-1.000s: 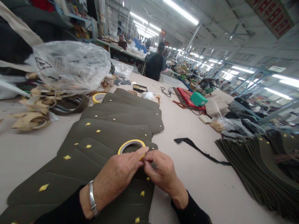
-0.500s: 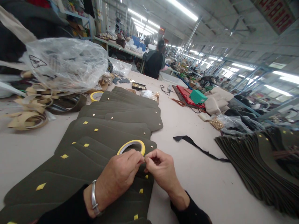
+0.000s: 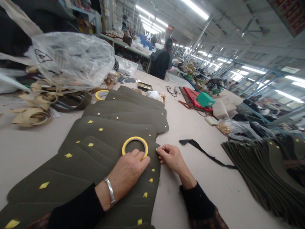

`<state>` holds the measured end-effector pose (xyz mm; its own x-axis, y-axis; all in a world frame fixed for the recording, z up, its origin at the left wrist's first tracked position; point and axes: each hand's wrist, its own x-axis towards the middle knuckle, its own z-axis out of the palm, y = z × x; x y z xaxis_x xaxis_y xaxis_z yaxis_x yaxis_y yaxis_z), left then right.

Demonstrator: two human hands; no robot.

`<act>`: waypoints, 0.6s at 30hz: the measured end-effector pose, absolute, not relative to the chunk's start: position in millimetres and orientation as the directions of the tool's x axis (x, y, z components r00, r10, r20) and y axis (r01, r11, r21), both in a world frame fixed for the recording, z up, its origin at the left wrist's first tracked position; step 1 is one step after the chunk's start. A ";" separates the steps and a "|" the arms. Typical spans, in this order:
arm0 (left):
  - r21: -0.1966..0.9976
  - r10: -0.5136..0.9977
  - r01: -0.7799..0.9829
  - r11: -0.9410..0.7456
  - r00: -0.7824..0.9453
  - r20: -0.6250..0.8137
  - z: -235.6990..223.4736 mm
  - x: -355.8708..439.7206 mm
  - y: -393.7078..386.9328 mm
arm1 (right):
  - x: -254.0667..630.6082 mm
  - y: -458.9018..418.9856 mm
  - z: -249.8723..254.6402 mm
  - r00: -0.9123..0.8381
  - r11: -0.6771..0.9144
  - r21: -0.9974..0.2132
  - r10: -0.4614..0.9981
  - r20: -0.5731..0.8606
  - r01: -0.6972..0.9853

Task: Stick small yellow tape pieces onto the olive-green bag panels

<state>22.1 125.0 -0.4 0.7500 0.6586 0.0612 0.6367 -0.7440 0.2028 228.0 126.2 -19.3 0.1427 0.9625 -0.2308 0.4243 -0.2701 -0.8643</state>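
The two hands have been drawn apart since half a second ago, when their fingertips were met at the rim of the yellow tape roll (image 3: pixel 135 139); the right hand (image 3: pixel 172 159) has been moved over to the right edge of the fanned olive-green panels (image 3: pixel 78 173), while the roll has been kept in the left hand (image 3: pixel 128 168). The roll is held above the panels, toward their right side, its near rim gripped by the left fingers; the right thumb and forefinger are pinched together beside a small metal stud (image 3: pixel 156 149) at a rounded panel corner, and whether anything is held between them cannot be told. Cut diamonds of yellow tape (image 3: pixel 44 185) are stuck across the panels, and more are set along their right edge; a second tape roll (image 3: pixel 97 95) is placed at the panels' far left; beyond it, to the left of the panels, a clear plastic bag (image 3: pixel 73 60) is piled, with coiled tan strips (image 3: pixel 32 118) nearer. A black tray (image 3: pixel 144 86) is set just past the panels' far end; to their right, a black fabric strip (image 3: pixel 205 153) is laid on the tabletop (image 3: pixel 216 187), and farther right a bundled panel stack (image 3: pixel 254 171) is seen; a person (image 3: pixel 160 65) is seen well beyond the panels.
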 end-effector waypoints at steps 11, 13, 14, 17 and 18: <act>0.246 0.677 0.649 -0.720 0.735 0.044 0.1 19.9 124.3 | 222.0 134.4 -17.3 0.169 -0.260 -0.733 0.966 -0.198 0.629; 0.254 0.680 0.650 -0.717 0.732 0.047 0.0 19.8 124.1 | 226.8 130.2 -16.1 0.180 -0.203 -0.759 0.977 -0.114 0.618; 0.260 0.680 0.648 -0.716 0.731 0.052 -0.2 19.8 124.0 | 229.5 127.2 -15.8 0.163 -0.122 -0.751 0.986 -0.019 0.649; 0.275 0.680 0.642 -0.715 0.730 0.063 -1.6 19.9 123.7 | 235.2 118.4 -15.9 -0.057 0.211 -0.573 0.960 0.275 0.792; 0.278 0.680 0.641 -0.715 0.730 0.068 -2.2 19.8 123.5 | 235.5 116.8 -16.1 -0.159 0.297 -0.487 0.939 0.305 0.821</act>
